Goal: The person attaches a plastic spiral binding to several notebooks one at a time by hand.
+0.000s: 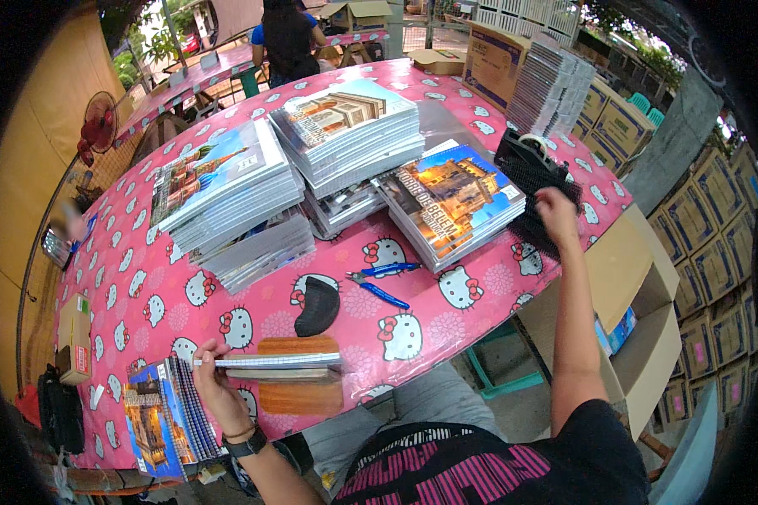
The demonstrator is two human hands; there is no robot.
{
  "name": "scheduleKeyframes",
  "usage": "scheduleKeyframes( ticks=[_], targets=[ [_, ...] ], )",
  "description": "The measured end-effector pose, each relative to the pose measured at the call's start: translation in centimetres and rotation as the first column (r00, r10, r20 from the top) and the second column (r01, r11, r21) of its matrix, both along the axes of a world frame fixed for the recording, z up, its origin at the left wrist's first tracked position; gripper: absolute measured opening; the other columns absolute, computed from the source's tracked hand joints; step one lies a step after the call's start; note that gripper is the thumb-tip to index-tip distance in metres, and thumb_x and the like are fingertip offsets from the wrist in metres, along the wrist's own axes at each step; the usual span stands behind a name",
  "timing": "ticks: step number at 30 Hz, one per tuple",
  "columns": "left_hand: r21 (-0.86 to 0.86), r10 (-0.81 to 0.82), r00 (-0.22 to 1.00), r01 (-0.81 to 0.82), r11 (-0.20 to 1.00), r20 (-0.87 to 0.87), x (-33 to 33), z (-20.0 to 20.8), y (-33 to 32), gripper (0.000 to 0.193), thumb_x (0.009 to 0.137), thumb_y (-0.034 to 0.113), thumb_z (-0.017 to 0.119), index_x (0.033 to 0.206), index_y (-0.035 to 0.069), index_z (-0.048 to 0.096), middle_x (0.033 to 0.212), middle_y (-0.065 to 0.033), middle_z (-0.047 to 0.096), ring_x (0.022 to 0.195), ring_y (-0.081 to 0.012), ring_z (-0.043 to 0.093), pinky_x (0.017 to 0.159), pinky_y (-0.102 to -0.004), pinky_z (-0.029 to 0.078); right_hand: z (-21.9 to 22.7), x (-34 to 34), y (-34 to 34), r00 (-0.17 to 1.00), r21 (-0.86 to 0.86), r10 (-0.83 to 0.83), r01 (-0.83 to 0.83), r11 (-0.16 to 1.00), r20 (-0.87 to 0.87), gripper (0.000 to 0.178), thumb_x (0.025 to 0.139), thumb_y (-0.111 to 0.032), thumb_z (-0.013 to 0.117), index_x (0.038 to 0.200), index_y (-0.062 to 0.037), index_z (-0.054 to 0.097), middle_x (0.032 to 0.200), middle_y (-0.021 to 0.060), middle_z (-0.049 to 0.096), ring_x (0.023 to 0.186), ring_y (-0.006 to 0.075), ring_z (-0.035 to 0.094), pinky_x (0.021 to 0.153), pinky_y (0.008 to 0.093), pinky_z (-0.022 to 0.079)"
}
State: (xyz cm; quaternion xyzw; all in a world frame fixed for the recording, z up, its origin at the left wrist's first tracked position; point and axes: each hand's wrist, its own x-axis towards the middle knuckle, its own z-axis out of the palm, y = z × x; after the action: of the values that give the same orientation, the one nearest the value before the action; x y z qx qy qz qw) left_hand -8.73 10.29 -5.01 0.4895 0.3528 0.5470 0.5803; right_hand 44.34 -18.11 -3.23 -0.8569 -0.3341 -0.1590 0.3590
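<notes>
My left hand (213,380) grips a thin spiral notebook (280,361) by its left end, holding it flat over a wooden board (299,345) at the table's near edge. A small stack of notebooks (162,417) lies just left of that hand. My right hand (556,212) reaches far right and touches a black mesh basket (531,172) that holds a tape roll. Between the hands lie a black pouch (317,305) and blue-handled pliers (381,273).
Three tall stacks of picture-cover notebooks (227,181) (349,126) (453,202) stand on the pink patterned tablecloth (168,303). Cardboard boxes (640,278) fill the right side. A person in black (288,38) stands at the far end. A red fan (99,122) stands at the left.
</notes>
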Motion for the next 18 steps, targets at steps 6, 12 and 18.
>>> scheduleKeyframes(
  ticks=[6,12,18],
  targets=[
    [0.022,0.101,0.994,-0.102,0.995,0.048,-0.3,-0.5,-0.5,0.016,0.093,0.025,0.050,0.089,0.010,0.047,0.069,0.0011,0.049,0.056,-0.0075,0.046,0.054,-0.0218,0.037,-5.0,0.3,3.7,0.997,-0.427,0.070,-0.058,0.902,0.013,0.032,0.067,-0.015,0.073,0.095,-0.0037,0.064,0.091,0.0177,0.063,0.089,0.0347,0.060,0.078,0.0419,0.047],
    [0.171,0.162,0.985,-0.150,0.974,-0.057,-1.1,0.2,0.2,0.028,0.090,0.022,0.050,0.110,0.002,0.048,0.104,-0.0082,0.053,0.097,-0.0168,0.049,0.086,-0.0294,0.037,-2.5,3.8,0.7,0.982,-0.148,-0.131,0.151,0.977,0.137,0.023,0.088,-0.016,0.050,0.106,-0.0019,0.056,0.095,0.0231,0.062,0.091,0.0395,0.059,0.077,0.0419,0.046],
    [0.792,0.579,0.602,0.158,0.590,-0.551,2.8,4.6,-7.4,0.078,0.075,0.043,0.066,0.134,0.001,0.037,0.133,-0.0152,0.042,0.130,-0.0302,0.030,0.108,-0.0518,0.009,7.8,-10.5,3.1,0.981,0.350,0.175,-0.138,0.926,-0.078,0.038,0.091,-0.011,0.042,0.128,-0.0034,0.043,0.097,0.0042,0.053,0.083,0.0151,0.050,0.076,0.0275,0.041]
  ],
)
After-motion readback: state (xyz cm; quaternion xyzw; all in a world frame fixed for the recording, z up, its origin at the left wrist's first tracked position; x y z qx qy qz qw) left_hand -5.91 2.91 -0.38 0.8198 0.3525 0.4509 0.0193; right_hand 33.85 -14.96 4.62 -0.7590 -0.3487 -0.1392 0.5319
